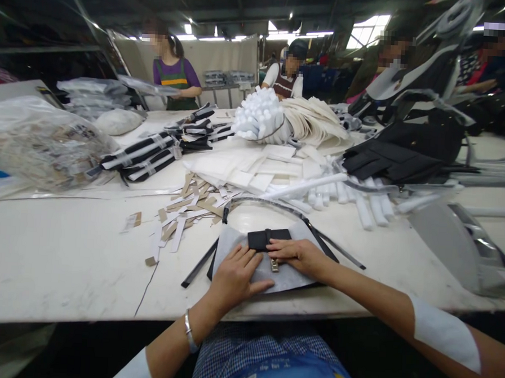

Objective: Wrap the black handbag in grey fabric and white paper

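A black handbag (209, 272) lies flat at the table's front edge, mostly covered by a pale tissue sheet (228, 238). Its handle (269, 201) arches away behind it, wrapped in clear film. Over the sheet lies a black flap strap (257, 240) with a small metal clasp (274, 265) below it. My left hand (242, 273) rests flat on the sheet, fingers spread, fingertips by the strap's left end. My right hand (297, 256) lies across the strap's lower right edge, fingers stretched out above the clasp. Neither hand grips anything that I can see.
Cardboard strips (183, 213) are scattered left of the handbag. Behind lie white foam sheets (253, 169), foam rods (262, 119), bundled wrapped straps (153, 150) and black bag pieces (394, 151). A plastic-wrapped bag (465, 245) lies at right. Co-workers (174, 75) stand across the table.
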Available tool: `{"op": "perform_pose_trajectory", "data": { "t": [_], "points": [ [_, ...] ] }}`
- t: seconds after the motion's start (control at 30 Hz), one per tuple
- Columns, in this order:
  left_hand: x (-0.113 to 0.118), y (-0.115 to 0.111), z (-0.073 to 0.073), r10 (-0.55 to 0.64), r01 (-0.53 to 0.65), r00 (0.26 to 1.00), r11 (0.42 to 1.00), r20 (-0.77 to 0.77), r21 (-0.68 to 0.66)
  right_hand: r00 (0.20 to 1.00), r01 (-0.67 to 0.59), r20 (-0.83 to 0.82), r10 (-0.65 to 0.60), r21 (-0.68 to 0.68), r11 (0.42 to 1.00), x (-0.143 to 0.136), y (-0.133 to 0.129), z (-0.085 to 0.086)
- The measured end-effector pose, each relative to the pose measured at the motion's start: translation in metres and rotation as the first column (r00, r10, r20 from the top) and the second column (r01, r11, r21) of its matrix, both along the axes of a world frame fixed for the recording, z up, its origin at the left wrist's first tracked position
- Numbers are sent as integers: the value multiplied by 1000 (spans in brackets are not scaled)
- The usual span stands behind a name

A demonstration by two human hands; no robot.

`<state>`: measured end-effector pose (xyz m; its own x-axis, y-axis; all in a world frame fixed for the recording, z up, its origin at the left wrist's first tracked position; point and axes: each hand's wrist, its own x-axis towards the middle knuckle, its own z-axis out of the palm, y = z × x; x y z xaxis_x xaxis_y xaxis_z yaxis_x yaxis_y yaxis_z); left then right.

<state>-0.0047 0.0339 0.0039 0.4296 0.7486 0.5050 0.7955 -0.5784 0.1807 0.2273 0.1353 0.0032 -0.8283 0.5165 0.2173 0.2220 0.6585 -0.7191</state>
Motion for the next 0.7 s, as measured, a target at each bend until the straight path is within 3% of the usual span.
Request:
{"op": "perform_pose_trajectory", "data": {
  "t": [0.13, 0.33, 0.7],
  "points": [
    [1, -5, 3, -99, 100, 995, 993, -21, 62, 1000, 8, 4, -8, 87, 996, -3, 1, -2],
    [1, -5, 0, -270, 272, 962, 962, -52, 38, 999, 1, 33, -6, 137, 991, -4, -2, 3],
    [2, -4, 2, -250, 250, 968, 968, -12, -17, 998, 54, 27, -58, 105, 993, 0, -10, 5]
  ]
}}
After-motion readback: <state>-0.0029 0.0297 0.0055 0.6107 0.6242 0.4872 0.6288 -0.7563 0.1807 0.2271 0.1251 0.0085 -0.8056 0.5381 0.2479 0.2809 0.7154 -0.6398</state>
